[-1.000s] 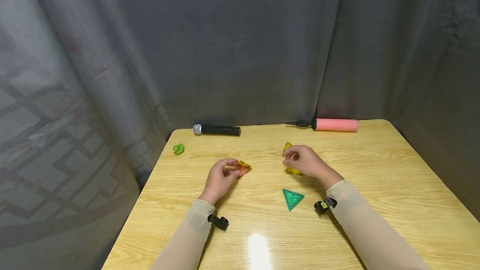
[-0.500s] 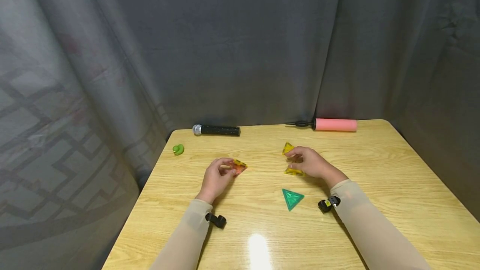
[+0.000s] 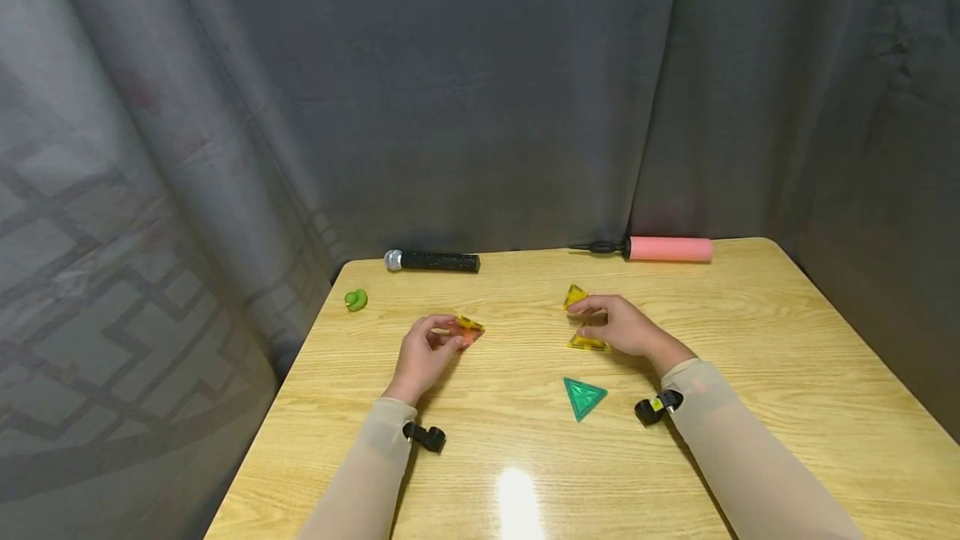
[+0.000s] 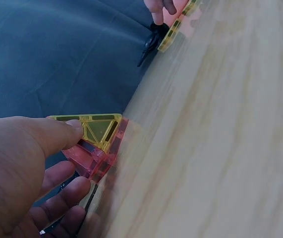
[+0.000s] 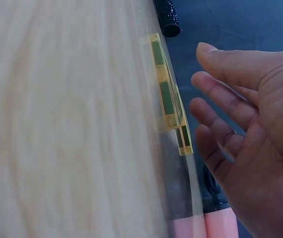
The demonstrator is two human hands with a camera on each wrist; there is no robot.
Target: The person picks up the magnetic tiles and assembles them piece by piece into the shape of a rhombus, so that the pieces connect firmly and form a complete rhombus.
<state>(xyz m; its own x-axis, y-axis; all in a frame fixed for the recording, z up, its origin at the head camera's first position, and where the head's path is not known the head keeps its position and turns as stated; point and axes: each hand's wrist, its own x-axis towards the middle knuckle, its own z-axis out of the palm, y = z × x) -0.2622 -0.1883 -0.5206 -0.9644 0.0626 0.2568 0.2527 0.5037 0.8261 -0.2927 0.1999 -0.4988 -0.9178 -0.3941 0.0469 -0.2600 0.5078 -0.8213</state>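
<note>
I'm seeing the right hand (image 3: 626, 328) hovering loose-fingered beside yellow tiles (image 3: 588, 343), the left hand (image 3: 420, 358) pinching triangular tiles (image 3: 470, 333), translucent red and yellow.

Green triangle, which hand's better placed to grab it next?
Probably the right hand: it's nearer the green triangle and appears free, while the left hand pinches red and yellow tiles.

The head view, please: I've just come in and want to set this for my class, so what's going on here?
A person is handling see-through triangular tiles on a wooden table. The left hand holds a red-and-yellow piece between thumb and fingers. The right hand is beside some yellow pieces; the right wrist view shows its fingers apart from them. A green triangle lies flat, untouched, nearer the person.
</note>
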